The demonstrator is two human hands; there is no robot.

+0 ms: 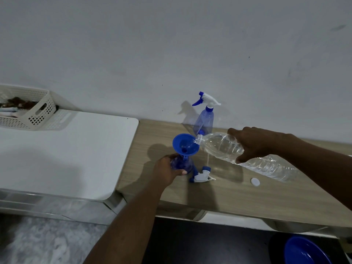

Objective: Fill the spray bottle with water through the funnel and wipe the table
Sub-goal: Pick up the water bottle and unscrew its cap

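I am steadying the light, tippy spray bottle (181, 164) on the wooden surface (247, 195) with my left hand (167, 172) closed around its body, while my right hand (255, 143) is gripping the thin, crushable water bottle (224, 145) mid-body, tilting it into the blue funnel (185, 144).

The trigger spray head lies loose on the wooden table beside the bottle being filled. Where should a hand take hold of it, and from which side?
Probably by the blue screw collar, coming from above. The spray head lies on its side on the wooden table, with that round collar at its far end, away from the thin white trigger. Approach from its right, since the left hand and the bottle stand close on its left.
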